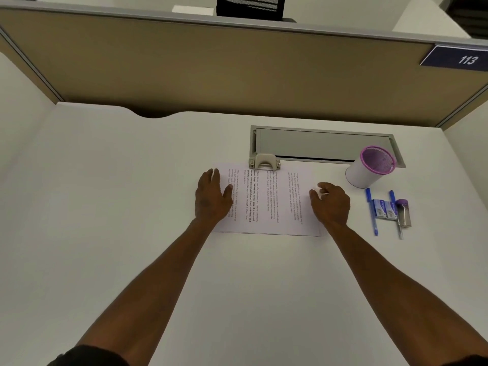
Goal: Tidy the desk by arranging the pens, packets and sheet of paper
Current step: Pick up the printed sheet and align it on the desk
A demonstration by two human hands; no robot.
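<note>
Two bare forearms reach out over a white counter [105, 207], and both hands come down on a printed sheet of paper [266, 202] lying flat between them. The left hand [212, 199] rests palm-down on the sheet's left margin, fingers straight and relaxed, gripping nothing. The right hand [331, 204] sits on the sheet's right edge with its fingers bent; whether they pinch the paper or merely press it cannot be told from this angle.

The sheet looks thin, light and limp. It would likely slide easily over the smooth counter under flat palms, and crease if grabbed in the middle; the two side edges, where the hands are now, seem the safest hold.

Just to the right of the right hand lie two blue pens [372, 212], roughly parallel, with two small packets [385, 209] side by side between them and a small purple-capped vial [404, 213] on the outer side. All look light and rigid enough to lift with a fingertip pinch; the pens may roll.

Beyond the right hand stands a white pen cup with a purple mesh rim [369, 167], upright. Beyond the fingertips, a beige hole punch [264, 162] touches the sheet's far edge, in front of a grey cable tray [322, 143] set into the counter. A tan partition [211, 72] closes the scene.
</note>
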